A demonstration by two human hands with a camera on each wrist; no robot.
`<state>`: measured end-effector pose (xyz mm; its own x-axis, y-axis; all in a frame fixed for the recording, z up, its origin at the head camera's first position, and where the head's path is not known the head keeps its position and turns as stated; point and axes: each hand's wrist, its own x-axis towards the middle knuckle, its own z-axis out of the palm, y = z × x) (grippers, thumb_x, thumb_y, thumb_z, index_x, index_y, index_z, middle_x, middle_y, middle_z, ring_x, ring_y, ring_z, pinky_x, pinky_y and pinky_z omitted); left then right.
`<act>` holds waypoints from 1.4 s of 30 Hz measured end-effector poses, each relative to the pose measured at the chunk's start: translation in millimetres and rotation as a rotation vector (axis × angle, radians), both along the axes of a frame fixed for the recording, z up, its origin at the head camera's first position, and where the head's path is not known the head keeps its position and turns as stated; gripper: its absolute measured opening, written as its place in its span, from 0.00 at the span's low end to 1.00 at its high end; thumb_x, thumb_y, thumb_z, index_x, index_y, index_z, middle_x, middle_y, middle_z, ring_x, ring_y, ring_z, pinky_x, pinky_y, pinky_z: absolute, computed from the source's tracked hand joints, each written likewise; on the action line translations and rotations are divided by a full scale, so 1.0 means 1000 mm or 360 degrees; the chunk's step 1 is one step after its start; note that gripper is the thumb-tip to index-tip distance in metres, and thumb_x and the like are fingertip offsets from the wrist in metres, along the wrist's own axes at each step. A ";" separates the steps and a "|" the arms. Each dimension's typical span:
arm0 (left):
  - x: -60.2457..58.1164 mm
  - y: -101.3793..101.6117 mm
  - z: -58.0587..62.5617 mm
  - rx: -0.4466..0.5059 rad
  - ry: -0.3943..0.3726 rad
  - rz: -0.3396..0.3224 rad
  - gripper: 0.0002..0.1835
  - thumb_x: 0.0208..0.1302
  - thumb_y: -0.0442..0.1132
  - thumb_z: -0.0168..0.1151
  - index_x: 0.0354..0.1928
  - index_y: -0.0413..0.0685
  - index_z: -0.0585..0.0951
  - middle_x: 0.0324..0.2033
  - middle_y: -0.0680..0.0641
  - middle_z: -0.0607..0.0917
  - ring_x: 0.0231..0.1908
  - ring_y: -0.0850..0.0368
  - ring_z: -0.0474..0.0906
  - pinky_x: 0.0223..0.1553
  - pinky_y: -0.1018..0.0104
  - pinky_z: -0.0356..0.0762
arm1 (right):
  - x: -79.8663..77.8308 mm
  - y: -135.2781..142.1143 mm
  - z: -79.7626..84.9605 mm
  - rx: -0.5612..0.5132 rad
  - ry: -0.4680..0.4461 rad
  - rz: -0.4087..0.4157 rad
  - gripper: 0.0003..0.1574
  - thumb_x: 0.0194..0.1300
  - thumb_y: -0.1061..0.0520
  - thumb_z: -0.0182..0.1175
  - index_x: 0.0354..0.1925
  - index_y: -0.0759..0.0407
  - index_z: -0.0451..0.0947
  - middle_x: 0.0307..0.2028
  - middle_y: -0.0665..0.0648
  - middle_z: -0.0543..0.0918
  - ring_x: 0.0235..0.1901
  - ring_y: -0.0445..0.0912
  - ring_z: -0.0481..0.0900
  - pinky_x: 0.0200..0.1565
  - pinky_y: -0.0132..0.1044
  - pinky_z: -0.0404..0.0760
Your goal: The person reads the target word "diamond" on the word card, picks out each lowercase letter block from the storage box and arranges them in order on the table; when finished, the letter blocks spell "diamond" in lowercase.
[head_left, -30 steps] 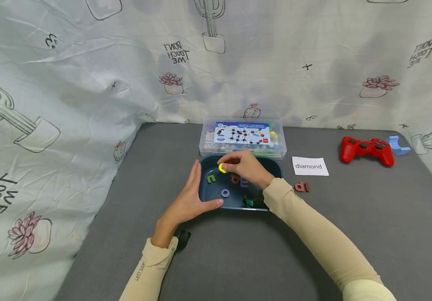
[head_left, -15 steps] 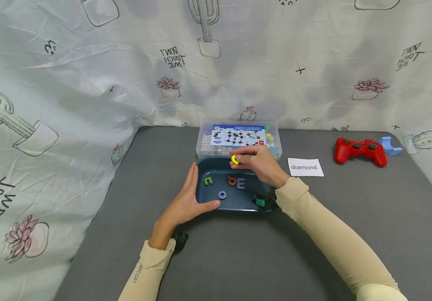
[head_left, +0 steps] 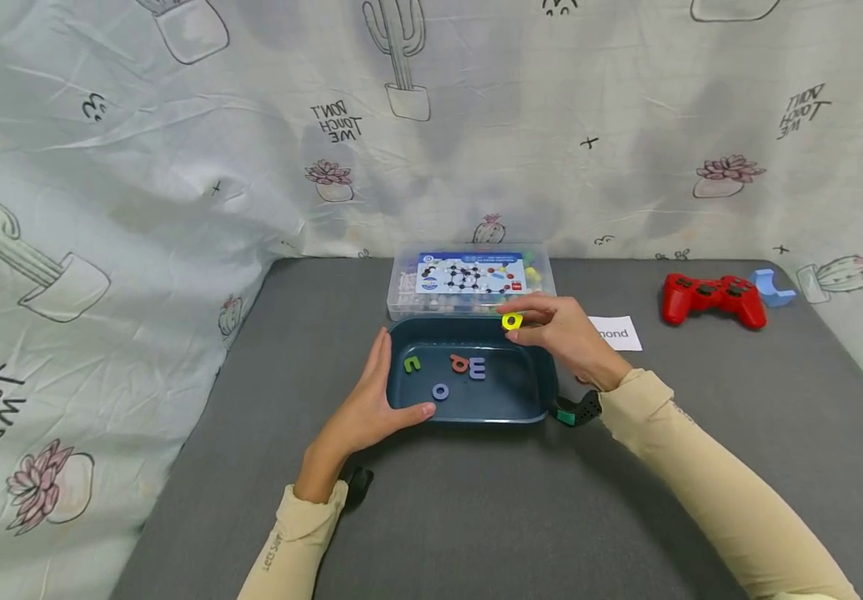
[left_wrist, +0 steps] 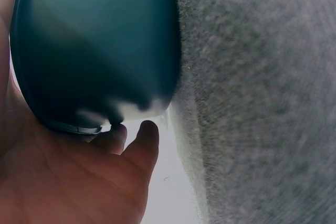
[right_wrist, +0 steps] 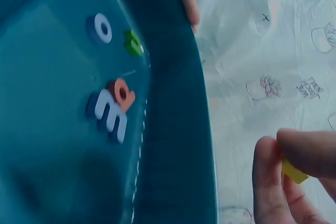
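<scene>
My left hand [head_left: 362,408] rests against the left end of the dark blue tray [head_left: 476,414], fingers straight along its outside and thumb at the near rim. My right hand [head_left: 562,333] pinches a small yellow letter [head_left: 511,322] with a hole in it, over the tray's far right corner. Which letter it is I cannot tell. In the tray lie a green n [head_left: 412,364], a purple o [head_left: 440,392], an orange-red letter [head_left: 459,363] and a purple m [head_left: 477,368]. In the right wrist view, fingertips hide part of the yellow letter [right_wrist: 294,173].
A clear plastic box [head_left: 469,279] with a molecule-picture label stands behind the tray. A white word card [head_left: 621,334] lies right of it, partly behind my right hand. Further right are a red game controller [head_left: 713,300] and a light blue plastic piece [head_left: 772,288].
My right hand has carried the yellow letter rightward from above the tray's left part to its far right corner. It now covers part of the word card. My left hand stays at the tray.
</scene>
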<state>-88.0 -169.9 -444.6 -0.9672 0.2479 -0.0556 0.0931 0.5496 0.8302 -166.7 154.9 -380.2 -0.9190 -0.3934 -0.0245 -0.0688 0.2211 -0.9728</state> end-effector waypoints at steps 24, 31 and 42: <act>-0.002 -0.003 0.002 -0.0045 0.0001 0.0000 0.73 0.60 0.66 0.76 0.87 0.55 0.31 0.85 0.54 0.28 0.83 0.42 0.35 0.75 0.29 0.45 | 0.019 0.086 -0.022 0.0312 0.0088 -0.0147 0.23 0.73 0.59 0.71 0.63 0.63 0.82 0.62 0.64 0.78 0.51 0.47 0.86 0.46 0.43 0.85; -0.002 -0.002 0.001 -0.0046 -0.0004 0.0007 0.73 0.59 0.66 0.77 0.87 0.53 0.31 0.85 0.55 0.29 0.83 0.43 0.35 0.76 0.29 0.45 | 0.023 0.109 -0.036 0.0388 0.0086 -0.0151 0.23 0.75 0.60 0.68 0.64 0.64 0.80 0.60 0.66 0.80 0.51 0.45 0.85 0.48 0.34 0.83; -0.003 0.000 0.000 -0.0038 -0.0003 0.0001 0.73 0.60 0.65 0.77 0.87 0.52 0.31 0.85 0.55 0.28 0.84 0.43 0.34 0.76 0.30 0.46 | 0.032 0.136 -0.052 0.0435 0.0153 -0.0169 0.23 0.75 0.62 0.67 0.64 0.68 0.79 0.59 0.68 0.81 0.48 0.38 0.84 0.46 0.29 0.82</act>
<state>-90.6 -170.0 -444.4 -0.9672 0.2461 -0.0634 0.0913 0.5693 0.8170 -134.5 291.0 -432.7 -0.9578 -0.2862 -0.0270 -0.1203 0.4844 -0.8665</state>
